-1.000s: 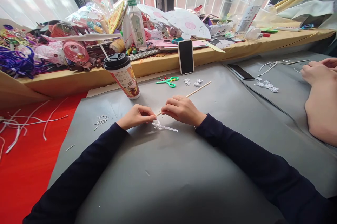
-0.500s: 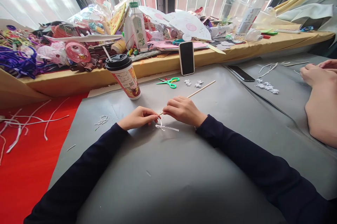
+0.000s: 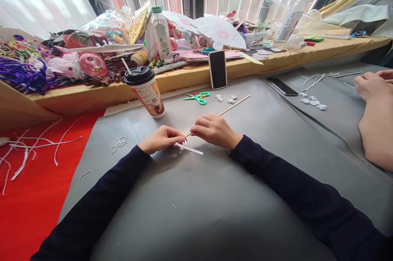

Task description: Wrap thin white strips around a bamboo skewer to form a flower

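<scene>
My right hand (image 3: 211, 129) is closed around a thin wooden stick (image 3: 235, 104), whose long end points up and to the right. The stick's other end reaches the fingertips of my left hand (image 3: 164, 138). Those left fingers pinch a white paper strip (image 3: 193, 150), which curls near the stick's tip and has a straight tail hanging to the right. Part of the strip is hidden by the fingers. Beyond my hands lie green-handled scissors (image 3: 198, 97) and small white flower-like pieces (image 3: 232, 99). To the left is a little heap of short white offcuts (image 3: 120, 142).
A lidded paper cup (image 3: 145, 93) with a straw stands at the back left. One phone (image 3: 217, 69) leans upright against the cluttered ledge (image 3: 187, 73); another phone (image 3: 281, 86) lies flat. At right are another person's hands (image 3: 373, 85). White strips (image 3: 39, 140) lie on the red surface.
The white strip has drawn in closer to my left fingers, its loop smaller and its tail swung slightly left. Both hands keep nearly the same place on the stick and strip.
</scene>
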Demonstrator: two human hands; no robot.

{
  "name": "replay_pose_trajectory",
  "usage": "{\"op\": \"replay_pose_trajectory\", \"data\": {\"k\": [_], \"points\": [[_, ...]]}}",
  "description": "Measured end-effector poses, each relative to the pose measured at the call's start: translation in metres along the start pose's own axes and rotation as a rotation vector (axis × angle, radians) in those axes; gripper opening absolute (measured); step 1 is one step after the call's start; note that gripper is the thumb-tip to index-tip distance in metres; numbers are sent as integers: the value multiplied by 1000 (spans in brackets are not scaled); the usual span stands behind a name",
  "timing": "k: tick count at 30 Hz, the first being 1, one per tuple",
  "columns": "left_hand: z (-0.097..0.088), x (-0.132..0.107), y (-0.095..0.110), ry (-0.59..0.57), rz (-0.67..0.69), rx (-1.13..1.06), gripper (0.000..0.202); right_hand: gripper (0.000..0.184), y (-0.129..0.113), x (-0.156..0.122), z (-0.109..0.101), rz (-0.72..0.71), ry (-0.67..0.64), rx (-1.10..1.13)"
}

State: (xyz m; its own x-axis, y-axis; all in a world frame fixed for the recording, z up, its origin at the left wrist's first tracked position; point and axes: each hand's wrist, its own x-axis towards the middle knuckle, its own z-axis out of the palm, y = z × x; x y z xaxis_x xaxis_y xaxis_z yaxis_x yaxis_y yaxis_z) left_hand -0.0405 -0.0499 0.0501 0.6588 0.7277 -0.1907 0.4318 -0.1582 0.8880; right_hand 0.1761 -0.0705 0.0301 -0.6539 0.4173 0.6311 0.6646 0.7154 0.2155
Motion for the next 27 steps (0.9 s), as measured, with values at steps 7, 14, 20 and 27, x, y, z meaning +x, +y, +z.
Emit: {"op": "replay_pose_trajectory", "data": {"k": [7,14,20,27], "points": [[0,0,1,-13,-5,6,30,19,-1,0,0,-9,7,12],[1,0,0,-1,0,-26,29,18,-1,1,0,-26,11,46],[0,0,-2,-2,-4,-36,31,18,-1,0,2,-9,7,64],[-4,-1,2,-17,44,-46,38,20,-2,-1,1,100,24,77]]}}
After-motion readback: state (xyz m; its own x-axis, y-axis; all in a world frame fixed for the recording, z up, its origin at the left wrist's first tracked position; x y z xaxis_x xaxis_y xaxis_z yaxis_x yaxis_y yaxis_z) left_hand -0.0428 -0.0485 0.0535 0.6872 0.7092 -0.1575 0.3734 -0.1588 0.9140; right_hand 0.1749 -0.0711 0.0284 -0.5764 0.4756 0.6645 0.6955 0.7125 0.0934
